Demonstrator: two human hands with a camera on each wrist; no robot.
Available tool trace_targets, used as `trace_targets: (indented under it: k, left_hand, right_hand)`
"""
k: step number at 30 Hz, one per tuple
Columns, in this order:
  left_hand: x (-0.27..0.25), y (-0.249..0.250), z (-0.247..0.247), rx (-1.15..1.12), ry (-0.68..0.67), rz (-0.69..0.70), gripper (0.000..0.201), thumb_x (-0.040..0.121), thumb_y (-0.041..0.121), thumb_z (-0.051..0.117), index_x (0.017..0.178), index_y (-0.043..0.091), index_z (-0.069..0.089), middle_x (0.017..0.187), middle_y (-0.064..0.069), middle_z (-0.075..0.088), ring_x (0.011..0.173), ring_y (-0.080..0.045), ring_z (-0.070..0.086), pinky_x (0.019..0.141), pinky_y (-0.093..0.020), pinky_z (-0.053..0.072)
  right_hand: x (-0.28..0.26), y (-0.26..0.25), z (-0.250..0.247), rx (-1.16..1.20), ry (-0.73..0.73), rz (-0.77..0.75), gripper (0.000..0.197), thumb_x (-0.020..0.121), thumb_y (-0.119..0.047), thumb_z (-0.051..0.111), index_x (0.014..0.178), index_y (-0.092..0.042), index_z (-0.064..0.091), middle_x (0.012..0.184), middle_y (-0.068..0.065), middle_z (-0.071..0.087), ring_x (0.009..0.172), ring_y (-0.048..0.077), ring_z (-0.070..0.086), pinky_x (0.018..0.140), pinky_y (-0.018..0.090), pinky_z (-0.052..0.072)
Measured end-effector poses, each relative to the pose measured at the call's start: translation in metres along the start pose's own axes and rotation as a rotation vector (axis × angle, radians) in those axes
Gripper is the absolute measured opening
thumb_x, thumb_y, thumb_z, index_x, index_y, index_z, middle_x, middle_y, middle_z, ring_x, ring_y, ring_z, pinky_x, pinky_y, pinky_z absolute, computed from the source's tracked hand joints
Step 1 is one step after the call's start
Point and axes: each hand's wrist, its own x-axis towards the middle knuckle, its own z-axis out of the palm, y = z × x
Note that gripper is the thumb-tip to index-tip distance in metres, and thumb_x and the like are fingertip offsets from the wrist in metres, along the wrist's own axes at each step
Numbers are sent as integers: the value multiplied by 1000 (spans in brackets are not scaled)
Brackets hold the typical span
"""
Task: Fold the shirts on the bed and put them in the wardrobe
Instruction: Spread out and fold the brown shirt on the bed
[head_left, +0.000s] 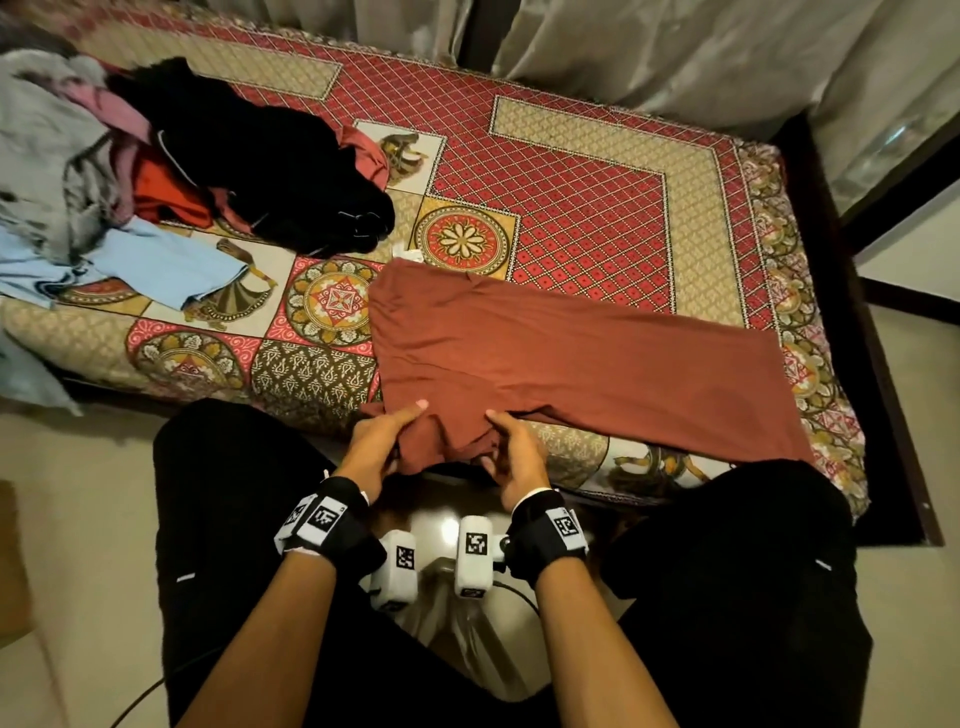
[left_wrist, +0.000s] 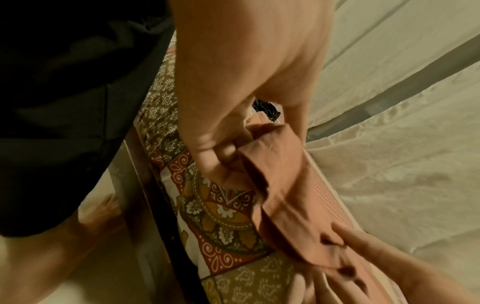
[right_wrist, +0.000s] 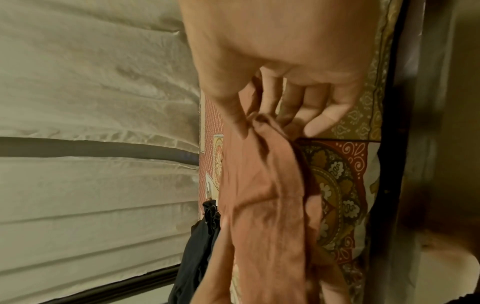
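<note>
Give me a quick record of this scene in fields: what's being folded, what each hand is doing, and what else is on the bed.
item being folded: rust-red shirt, spread flat on the bed
left hand: grips the shirt's near edge
right hand: pinches the same edge, close beside the left
unfolded pile: black garment, light blue shirt, grey clothes, at the bed's far left
wardrobe: not in view
</note>
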Motion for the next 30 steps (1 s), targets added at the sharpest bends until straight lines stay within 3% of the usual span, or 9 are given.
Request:
trace_targets:
  k: [3, 7, 10, 14, 18, 22, 26, 28, 30]
  left_hand:
    - [-9, 4, -1, 4, -55, -7, 37, 84, 17, 80, 117, 2, 73, 103, -11, 77, 80, -22, 72, 65, -28, 57]
    - [-18, 23, -5, -178, -114, 37, 26, 87, 11, 68, 112, 6, 71, 105, -11, 75, 81, -21, 72, 75, -27, 58]
    - [-26, 30, -2, -237, -142, 40, 12, 91, 9, 62, 98, 9, 71, 92, -7, 77, 79, -20, 72, 80, -29, 59]
    - [-37, 36, 6, -243, -141, 26, 16, 95, 9, 60, 108, 8, 70, 98, -7, 78, 80, -17, 74, 80, -31, 61]
    - [-38, 45, 6, -346, -168, -47, 24, 96, 9, 60, 118, 5, 69, 112, -14, 76, 91, -23, 76, 86, -38, 61]
    - [-16, 79, 24, -368, -197, -49, 25, 93, 14, 63, 117, 15, 67, 110, -9, 76, 92, -21, 75, 89, -40, 59]
    - [20, 131, 72, -304, -351, 23, 30, 96, 28, 62, 119, 10, 56, 115, -21, 73, 103, -33, 74, 86, -40, 62]
    - [42, 137, 90, -133, -268, 132, 40, 98, 30, 60, 132, 11, 51, 119, -20, 71, 100, -33, 75, 85, -43, 62]
    - [60, 127, 95, 242, -93, 421, 38, 97, 32, 60, 132, 19, 56, 119, -9, 71, 94, -24, 74, 84, -42, 60]
  right_hand:
    - [3, 2, -3, -6, -16, 0, 18, 80, -17, 79, 96, -19, 70, 89, 2, 72, 77, 16, 65, 79, 33, 59]
    - [4, 6, -1, -48, -174, 105, 8, 90, -18, 63, 98, -19, 63, 70, -1, 71, 68, 17, 70, 86, 35, 60]
    - [4, 5, 3, -9, -253, 150, 25, 89, -25, 63, 114, -20, 62, 100, 8, 75, 93, 26, 73, 78, 33, 59]
    - [9, 1, 1, 98, -298, 164, 43, 87, -42, 70, 127, -26, 64, 113, 6, 75, 106, 28, 70, 90, 39, 57]
    - [1, 1, 4, 130, -357, 194, 19, 92, -25, 70, 111, -21, 68, 101, 6, 77, 102, 28, 69, 102, 40, 52]
    - [1, -18, 7, 262, -463, 242, 13, 91, -20, 69, 104, -18, 68, 100, 8, 76, 86, 27, 75, 86, 38, 56]
    - [19, -60, 0, 658, -422, 195, 44, 96, -37, 62, 128, -7, 63, 117, 11, 74, 92, 23, 75, 85, 37, 57]
    - [22, -73, -3, 600, -409, 189, 61, 97, -49, 56, 136, -3, 60, 124, 17, 71, 95, 26, 75, 88, 37, 56]
    - [24, -76, -1, 373, -294, 91, 55, 98, -47, 54, 130, -3, 64, 113, 19, 75, 87, 25, 76, 81, 35, 57]
